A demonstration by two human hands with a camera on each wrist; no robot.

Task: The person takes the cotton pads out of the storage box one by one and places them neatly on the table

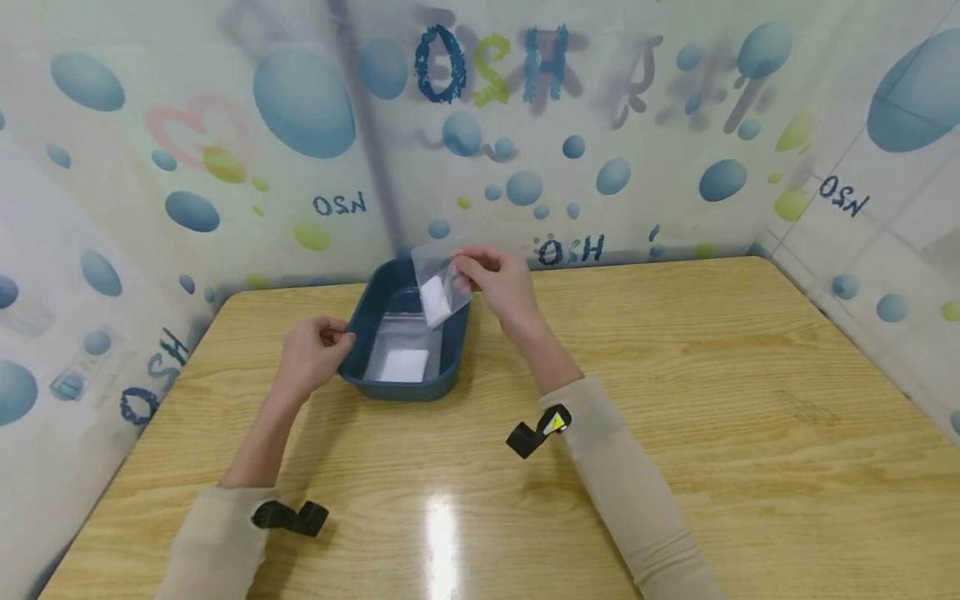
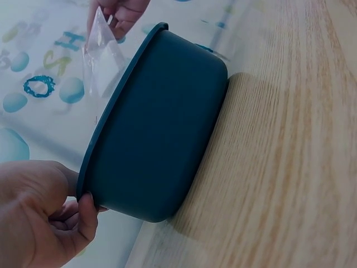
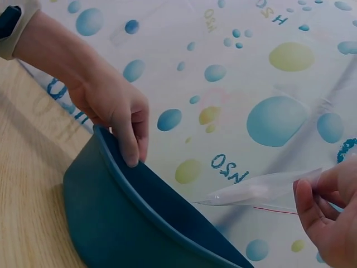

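A dark blue plastic basin (image 1: 450,371) stands on the wooden table by the back wall. My left hand (image 1: 311,357) pinches its left rim between thumb and fingers, as the left wrist view (image 2: 42,215) also shows. Over the basin's far right part, my right hand (image 1: 501,287) pinches a clear zip bag (image 1: 435,267) by its upper edge. A white block-like item (image 1: 435,302) sits in the low end of that bag. Inside the basin lies another clear bag (image 1: 378,350) with a white item (image 1: 406,365) in it.
The wooden table (image 1: 675,375) reaches far to the right of the basin. A wall covering (image 1: 420,167) with blue and green dots and H2O lettering rises right behind the table's back edge. Black wrist mounts (image 1: 292,517) sit on both sleeves.
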